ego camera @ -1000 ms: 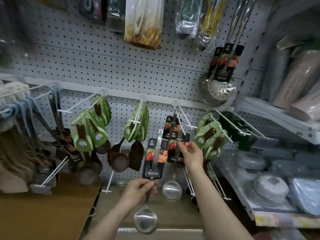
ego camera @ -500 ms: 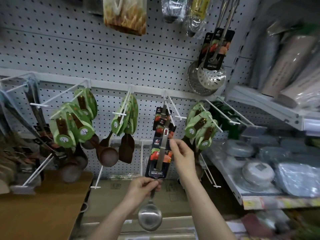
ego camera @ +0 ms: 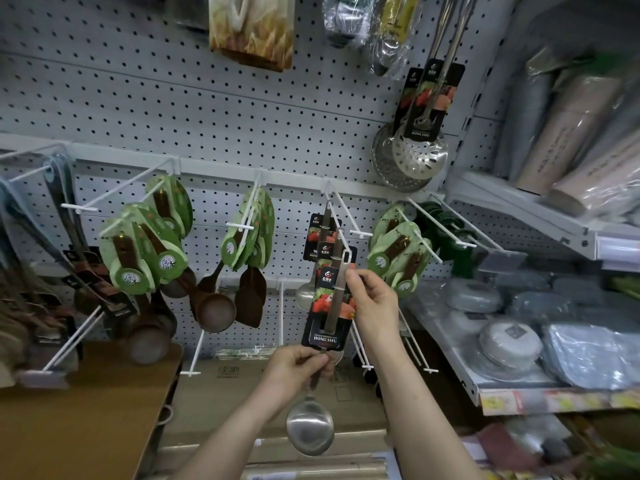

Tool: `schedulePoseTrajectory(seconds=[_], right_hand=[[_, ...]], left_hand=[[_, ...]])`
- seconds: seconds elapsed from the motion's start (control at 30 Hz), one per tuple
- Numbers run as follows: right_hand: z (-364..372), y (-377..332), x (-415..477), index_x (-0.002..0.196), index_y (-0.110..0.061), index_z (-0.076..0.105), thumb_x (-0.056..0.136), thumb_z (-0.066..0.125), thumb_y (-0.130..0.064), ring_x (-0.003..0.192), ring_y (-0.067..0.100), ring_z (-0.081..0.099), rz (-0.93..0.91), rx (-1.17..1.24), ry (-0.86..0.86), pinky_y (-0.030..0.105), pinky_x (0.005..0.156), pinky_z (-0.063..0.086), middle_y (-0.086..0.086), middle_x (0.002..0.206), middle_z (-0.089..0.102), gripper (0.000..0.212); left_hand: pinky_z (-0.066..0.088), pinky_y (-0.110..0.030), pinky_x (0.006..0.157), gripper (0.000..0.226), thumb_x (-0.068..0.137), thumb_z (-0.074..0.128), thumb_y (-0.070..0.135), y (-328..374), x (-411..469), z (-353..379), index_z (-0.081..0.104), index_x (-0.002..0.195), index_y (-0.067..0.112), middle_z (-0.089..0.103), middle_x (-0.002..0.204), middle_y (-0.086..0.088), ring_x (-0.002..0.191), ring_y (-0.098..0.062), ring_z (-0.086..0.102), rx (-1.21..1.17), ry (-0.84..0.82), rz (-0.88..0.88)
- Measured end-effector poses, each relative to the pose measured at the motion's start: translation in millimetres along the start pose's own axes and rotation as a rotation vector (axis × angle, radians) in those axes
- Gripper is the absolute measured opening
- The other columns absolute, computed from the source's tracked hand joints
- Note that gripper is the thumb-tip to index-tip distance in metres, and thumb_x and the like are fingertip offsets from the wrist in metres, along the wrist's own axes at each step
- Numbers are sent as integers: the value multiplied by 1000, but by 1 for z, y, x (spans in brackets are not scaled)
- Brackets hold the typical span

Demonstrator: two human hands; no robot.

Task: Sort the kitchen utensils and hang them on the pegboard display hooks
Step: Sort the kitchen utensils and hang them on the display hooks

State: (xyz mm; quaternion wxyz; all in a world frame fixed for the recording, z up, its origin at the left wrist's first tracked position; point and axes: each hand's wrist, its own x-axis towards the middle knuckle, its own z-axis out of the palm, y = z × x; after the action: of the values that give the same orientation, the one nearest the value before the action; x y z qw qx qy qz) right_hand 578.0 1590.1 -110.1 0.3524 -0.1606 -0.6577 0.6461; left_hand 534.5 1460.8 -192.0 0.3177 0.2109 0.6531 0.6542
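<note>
Stiff, slick stainless-steel ladle with black card sleeve [ego camera: 309, 427] judged bowl-heavy: left hand [ego camera: 298, 367] pinches the bare shaft below the card, right hand [ego camera: 372, 299] pinches the slotted upper handle, both sound holds.

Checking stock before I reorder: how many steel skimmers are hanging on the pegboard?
2. Both hang at the upper right: the front skimmer and a second skimmer right behind it, peeking out on its left. More could be hidden behind them.
</note>
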Motion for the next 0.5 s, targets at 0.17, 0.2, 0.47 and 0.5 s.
schedulePoseTrajectory(seconds=[0.17, 0.2, 0.47, 0.5], right_hand=[[2, 2, 4, 98, -2, 68, 98, 57, -15, 75, 16, 69, -2, 30, 19, 26, 61, 57, 7, 85, 72, 16], [2, 2, 6, 98, -2, 67, 98, 57, -15, 74, 16, 69, 5, 33, 22, 26, 60, 56, 7, 85, 72, 16], [6, 6, 25, 93, -4, 67, 99, 57, -15, 71, 14, 68, 51, 23, 16, 21, 58, 54, 6, 80, 70, 16], [6, 7, 28, 93, -5, 67, 99, 57, -15, 72, 15, 68, 56, 21, 14, 23, 59, 55, 6, 81, 71, 15]], left_hand=[[57, -31, 80, 13, 91, 60, 7, 2, 6, 0, 72, 92, 9, 76, 85, -4, 80, -15, 72, -9, -4, 9], [58, -28, 79, 13, 91, 59, 7, 2, 8, 0, 72, 94, 7, 76, 87, -6, 82, -16, 72, -5, -2, 8], [52, -22, 88, 25, 93, 59, 13, -5, 21, -3, 65, 116, 21, 71, 104, 10, 99, -5, 65, 122, 40, 14], [50, -17, 87, 30, 93, 60, 14, -7, 22, -3, 62, 121, 23, 67, 112, 13, 104, -3, 62, 142, 50, 15]])
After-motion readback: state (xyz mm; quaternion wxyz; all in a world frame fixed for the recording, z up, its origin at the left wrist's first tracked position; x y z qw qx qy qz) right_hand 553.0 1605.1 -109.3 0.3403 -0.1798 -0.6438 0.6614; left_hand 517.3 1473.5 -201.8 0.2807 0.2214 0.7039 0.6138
